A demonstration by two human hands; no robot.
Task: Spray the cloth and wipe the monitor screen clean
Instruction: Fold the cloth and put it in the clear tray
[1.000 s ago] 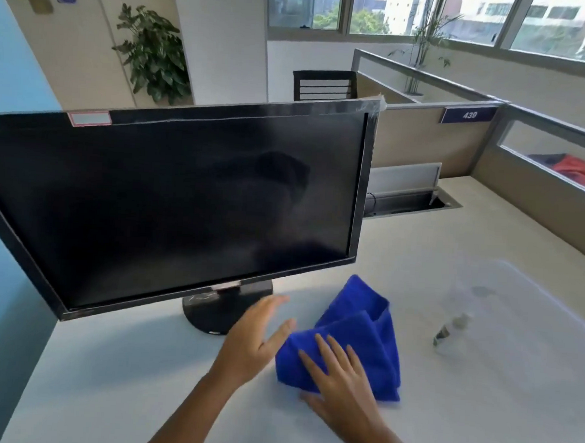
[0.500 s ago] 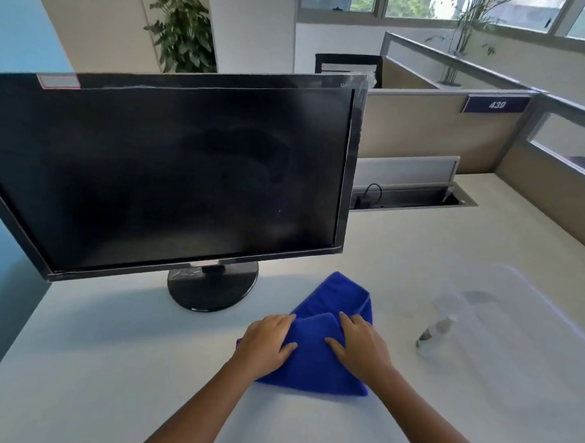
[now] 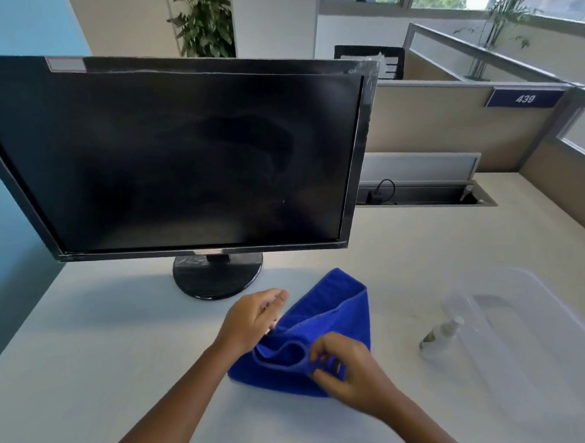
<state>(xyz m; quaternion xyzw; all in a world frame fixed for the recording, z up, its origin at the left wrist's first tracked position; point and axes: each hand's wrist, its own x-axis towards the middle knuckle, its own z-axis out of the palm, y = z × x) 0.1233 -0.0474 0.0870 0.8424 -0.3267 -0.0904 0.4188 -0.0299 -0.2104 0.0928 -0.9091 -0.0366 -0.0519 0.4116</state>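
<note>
Bunching the cloth (image 3: 342,310), left hand (image 3: 250,320) and right hand (image 3: 351,375) now pinch it.

Black monitor (image 3: 172,154) stands upright on the pale bench (image 3: 108,347), screen dark and faintly smeared; blue cloth (image 3: 334,311), folded and rumpled, lies just before its round stand, left hand (image 3: 250,320) and right hand (image 3: 347,370) gripping its near folds; small clear spray bottle (image 3: 443,332) sits apart, right of the cloth.
</note>
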